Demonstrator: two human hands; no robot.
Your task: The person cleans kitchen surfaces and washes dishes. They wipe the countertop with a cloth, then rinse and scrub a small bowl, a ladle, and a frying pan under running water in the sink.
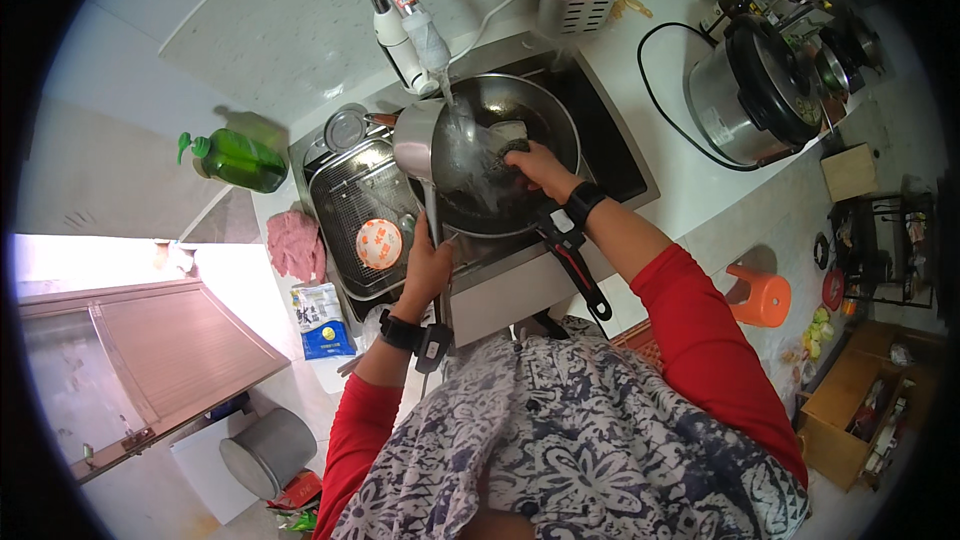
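Note:
My left hand (429, 270) grips the long handle of a metal saucepan (414, 139), which is tipped on its side over a large dark wok (517, 221). In my right hand (538, 169) is a dark scouring pad (510, 156), held inside the wok. Water runs from the faucet (429, 45) into the space between the saucepan and the wok. The wok's black handle (585, 281) points towards my body. A pale piece, perhaps a sponge (508, 131), shows beside the scouring pad. The saucepan's inside is mostly hidden by water and glare.
Left of the wok, a wire-mesh basket (337, 240) holds a patterned bowl (379, 244). A green pump bottle (244, 160), a pink cloth (296, 244) and a blue-white packet (324, 322) lie further left. An electric pressure cooker (750, 90) and a utensil holder (576, 11) stand at the right and back.

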